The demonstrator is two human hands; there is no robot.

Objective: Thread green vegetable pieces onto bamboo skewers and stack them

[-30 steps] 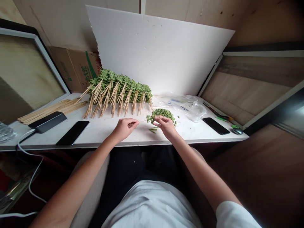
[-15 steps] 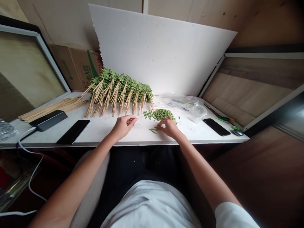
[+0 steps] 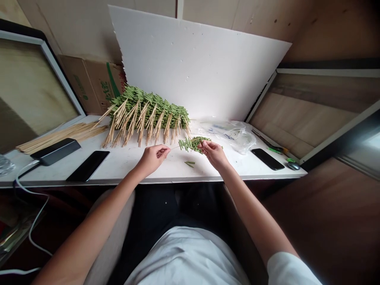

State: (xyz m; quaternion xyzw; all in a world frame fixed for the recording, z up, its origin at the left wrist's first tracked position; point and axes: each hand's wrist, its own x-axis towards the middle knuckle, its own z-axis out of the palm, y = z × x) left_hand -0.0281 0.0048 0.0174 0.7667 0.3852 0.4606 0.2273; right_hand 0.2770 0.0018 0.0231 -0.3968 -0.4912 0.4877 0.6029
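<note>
My left hand (image 3: 154, 157) is closed in a pinch around the bare end of a thin bamboo skewer (image 3: 174, 147). Several cut green bean pieces (image 3: 184, 144) are threaded crosswise along that skewer, which points right. At its far end my right hand (image 3: 214, 153) pinches a green bean piece, mostly covered by the fingertips. Behind the right fingers lies a small pile of loose cut green beans (image 3: 196, 139), partly hidden by the hand. A few stray bean pieces (image 3: 190, 163) rest on the white table (image 3: 166, 172) between my hands.
Filled green bean skewers (image 3: 151, 105) are stacked at the back, sticks facing me. Bare skewers (image 3: 59, 136), a black box-shaped device (image 3: 56, 151) and a phone (image 3: 88, 166) lie left. A clear plastic bag (image 3: 239, 136) and another phone (image 3: 268, 159) lie right. A white board (image 3: 198, 63) stands behind.
My right hand has risen from the table beside the stray bean pieces to the far end of the skewer. My left hand keeps its hold, almost unmoved. The view has shifted slightly.
</note>
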